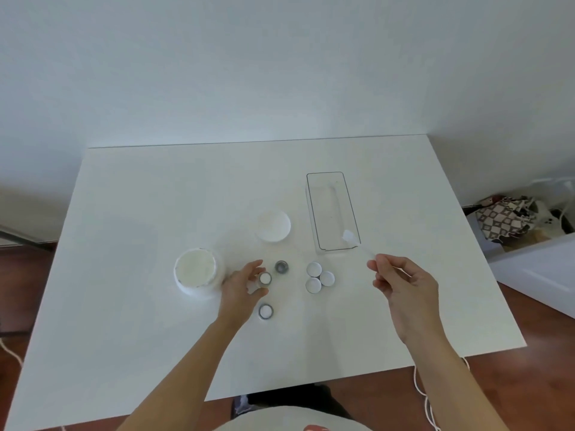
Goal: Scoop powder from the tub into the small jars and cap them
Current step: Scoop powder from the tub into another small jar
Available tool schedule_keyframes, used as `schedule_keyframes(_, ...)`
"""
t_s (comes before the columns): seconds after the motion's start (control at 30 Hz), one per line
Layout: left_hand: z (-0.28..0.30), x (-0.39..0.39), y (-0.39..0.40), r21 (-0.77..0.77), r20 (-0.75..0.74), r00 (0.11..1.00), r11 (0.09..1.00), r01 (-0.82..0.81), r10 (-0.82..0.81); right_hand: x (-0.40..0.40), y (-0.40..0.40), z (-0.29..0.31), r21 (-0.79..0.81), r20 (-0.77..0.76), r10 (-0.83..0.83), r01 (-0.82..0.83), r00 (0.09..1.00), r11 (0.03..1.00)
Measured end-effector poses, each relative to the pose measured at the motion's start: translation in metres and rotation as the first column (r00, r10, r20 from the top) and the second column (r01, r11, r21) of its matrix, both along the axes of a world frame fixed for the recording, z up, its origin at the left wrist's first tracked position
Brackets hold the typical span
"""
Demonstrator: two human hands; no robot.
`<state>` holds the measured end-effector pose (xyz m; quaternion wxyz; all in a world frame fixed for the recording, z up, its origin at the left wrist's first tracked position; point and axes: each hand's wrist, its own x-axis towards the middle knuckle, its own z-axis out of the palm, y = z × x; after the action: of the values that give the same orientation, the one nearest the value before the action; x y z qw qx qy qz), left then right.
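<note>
Surface: white table (124,213) against a pale wall; wood floor at the edges.
Tub: white tub (199,272), open, full of white powder, left of centre.
Tub lid: round white lid (273,226) lying upturned, behind the jars.
Jars: filled jar (265,278) between the left fingers; second filled jar (266,311) just nearer, uncapped; empty jar (281,266) just behind and to the right.
Caps: three white caps (320,277) clustered, touching, right of the jars.
Tray: clear rectangular tray (333,213) at right rear.
Left hand (241,287): thumb and fingers curled round the filled jar, beside the tub.
Right hand (401,284): fingertips pinching the handle of a clear plastic scoop (351,237); scoop bowl carrying white powder, over the tray's near corner.
Off table: patterned bag (504,217) on the floor at right.
</note>
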<state>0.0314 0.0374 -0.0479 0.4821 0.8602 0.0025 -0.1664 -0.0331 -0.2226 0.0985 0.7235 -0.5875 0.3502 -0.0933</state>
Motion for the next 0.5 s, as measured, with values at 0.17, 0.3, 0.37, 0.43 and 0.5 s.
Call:
schedule_keyframes(0.17, 0.001, 0.002, 0.002, 0.092, 0.018, 0.998, 0.994, 0.063, -0.065, 0.001, 0.001, 0.005, 0.042, 0.009, 0.000, -0.001, 1.000, 0.999)
schedule_keyframes(0.3, 0.011, 0.009, -0.001, 0.057, -0.025, 0.994, 0.992, 0.110, -0.109, 0.001, -0.002, 0.009, 0.114, 0.002, -0.012, 0.011, 1.000, 0.993)
schedule_keyframes(0.37, 0.014, 0.015, -0.009, 0.080, 0.014, 0.989, 0.986, 0.144, -0.146, 0.000, -0.003, 0.010, 0.168, -0.004, -0.007, 0.008, 1.000, 0.986)
schedule_keyframes(0.43, 0.017, 0.024, -0.021, 0.161, 0.030, 0.978, 0.966, 0.201, -0.208, -0.001, -0.003, 0.011, 0.209, -0.012, 0.020, -0.017, 1.000, 0.978)
schedule_keyframes(0.5, 0.017, 0.034, -0.031, 0.291, -0.004, 0.958, 0.916, 0.275, -0.287, -0.002, -0.003, 0.010, 0.220, -0.022, 0.062, -0.056, 0.998, 0.974)
